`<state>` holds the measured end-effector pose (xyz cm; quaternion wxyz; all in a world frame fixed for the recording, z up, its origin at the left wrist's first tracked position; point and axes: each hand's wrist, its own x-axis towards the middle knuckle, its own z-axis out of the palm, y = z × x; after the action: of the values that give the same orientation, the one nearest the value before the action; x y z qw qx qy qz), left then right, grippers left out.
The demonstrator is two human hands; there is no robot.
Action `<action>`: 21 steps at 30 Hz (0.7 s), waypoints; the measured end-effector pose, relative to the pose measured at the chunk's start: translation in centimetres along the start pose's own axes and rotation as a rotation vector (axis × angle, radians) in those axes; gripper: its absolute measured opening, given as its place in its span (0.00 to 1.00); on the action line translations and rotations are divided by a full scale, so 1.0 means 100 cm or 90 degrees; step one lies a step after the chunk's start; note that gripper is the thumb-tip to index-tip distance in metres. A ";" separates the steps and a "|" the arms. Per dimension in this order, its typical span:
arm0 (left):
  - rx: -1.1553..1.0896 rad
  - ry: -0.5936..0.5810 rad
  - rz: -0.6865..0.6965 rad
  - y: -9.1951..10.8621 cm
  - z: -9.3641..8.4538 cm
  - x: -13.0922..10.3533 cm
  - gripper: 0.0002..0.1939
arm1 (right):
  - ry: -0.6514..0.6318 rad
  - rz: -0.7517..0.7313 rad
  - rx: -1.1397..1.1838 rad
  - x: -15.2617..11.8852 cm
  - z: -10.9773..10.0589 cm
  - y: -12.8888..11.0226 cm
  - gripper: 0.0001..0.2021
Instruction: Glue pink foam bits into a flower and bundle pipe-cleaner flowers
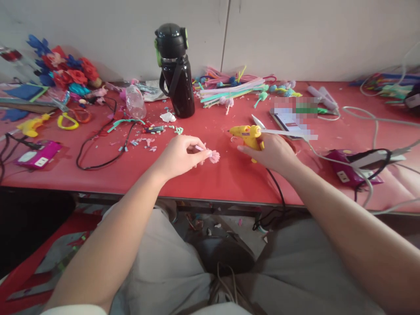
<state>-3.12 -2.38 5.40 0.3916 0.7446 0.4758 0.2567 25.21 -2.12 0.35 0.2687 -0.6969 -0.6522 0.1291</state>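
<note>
Between the thumb and fingers of my left hand (183, 155) is a small pink pipe-cleaner flower (214, 156), held just above the red tabletop (216, 186). My right hand (277, 151) is wrapped around a yellow hot glue gun (248, 132). The gun's nozzle points left toward the flower, with a gap between them. A white glue stick (278, 132) sticks out from the gun's rear, and its black cord drops over the table edge. Close to the gun, the pointed blade of a pair of scissors (257, 121) shows; the rest is partly hidden by my right hand.
A black bottle (179, 83) stands at the back, before bundled pipe cleaners (232, 91). A phone (288, 122) lies right of the gun. Purple power strips (349, 168) with cords sit at both sides. Foam scraps (146, 143), a second glue gun (33, 125) and cloth flowers (67, 70) lie left.
</note>
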 end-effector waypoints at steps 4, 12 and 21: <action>-0.021 0.012 -0.012 0.000 -0.004 0.001 0.12 | -0.007 0.025 0.162 0.011 0.017 0.001 0.14; 0.046 0.046 -0.033 -0.015 -0.011 0.004 0.12 | -0.200 -0.008 0.495 -0.029 0.013 -0.023 0.16; 0.106 0.045 -0.017 -0.025 -0.013 0.007 0.09 | -0.216 -0.059 0.481 -0.043 0.022 -0.032 0.18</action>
<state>-5.09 -0.67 4.11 0.3145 0.7586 0.5189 0.2374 20.89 -5.81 -0.47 0.3999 -0.4879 -0.6248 0.4601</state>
